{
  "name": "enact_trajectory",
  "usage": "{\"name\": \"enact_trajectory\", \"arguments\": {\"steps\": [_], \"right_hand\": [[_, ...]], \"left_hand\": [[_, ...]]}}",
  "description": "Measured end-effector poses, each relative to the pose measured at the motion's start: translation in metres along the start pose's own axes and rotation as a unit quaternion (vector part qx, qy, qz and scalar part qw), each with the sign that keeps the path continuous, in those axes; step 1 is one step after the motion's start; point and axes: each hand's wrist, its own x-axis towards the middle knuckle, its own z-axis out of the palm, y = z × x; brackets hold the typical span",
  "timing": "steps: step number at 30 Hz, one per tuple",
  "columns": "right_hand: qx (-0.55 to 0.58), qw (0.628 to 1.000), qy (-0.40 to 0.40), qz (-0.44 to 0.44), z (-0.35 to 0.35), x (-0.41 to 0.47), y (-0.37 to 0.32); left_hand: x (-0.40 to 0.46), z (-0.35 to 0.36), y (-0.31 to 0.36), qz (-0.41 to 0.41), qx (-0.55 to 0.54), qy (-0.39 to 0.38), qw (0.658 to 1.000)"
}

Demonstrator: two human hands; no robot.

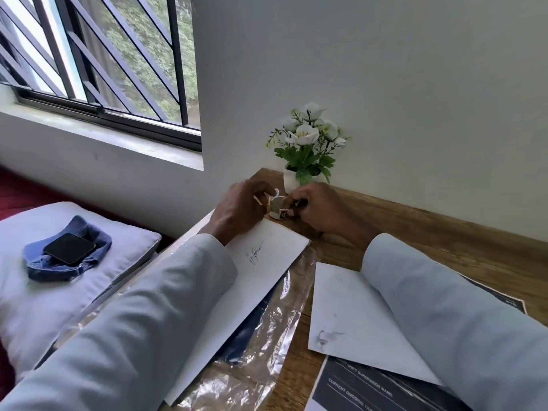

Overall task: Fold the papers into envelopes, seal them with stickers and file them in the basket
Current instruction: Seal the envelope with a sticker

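sticker roll (278,209): small, partly behind both hands; print on its side too small to read.
left hand (237,210): fingertips curled out of sight; strip of white at the fingers, can't tell if sticker or backing.
right hand (320,209): fingertips hidden against the roll; dark bit near thumb unclear.
signed paper (267,262): left part under left sleeve; scribble illegible.
blank sheet (350,315): right side under right sleeve.
dark form (364,390): cut off at bottom edge, text blurred, only partly readable.
plastic sleeve (261,351): contents under paper, unclear.
flower pot (292,180): base behind hands.
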Motion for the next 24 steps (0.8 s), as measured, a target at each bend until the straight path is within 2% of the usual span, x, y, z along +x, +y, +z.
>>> {"name": "enact_trajectory", "arguments": {"steps": [7, 14, 24], "right_hand": [[0.027, 1.000, 0.002, 0.012, -0.006, -0.001, 0.012], [0.004, 0.992, 0.088, -0.092, -0.002, -0.014, 0.003], [0.026, 0.993, 0.100, -0.060, 0.005, -0.021, 0.000]], "left_hand": [[0.000, 0.002, 0.001, 0.057, 0.059, -0.043, 0.996], [-0.003, -0.001, 0.003, 0.097, 0.174, -0.026, 0.980], [-0.007, -0.001, 0.007, 0.141, 0.222, 0.006, 0.965]]}}
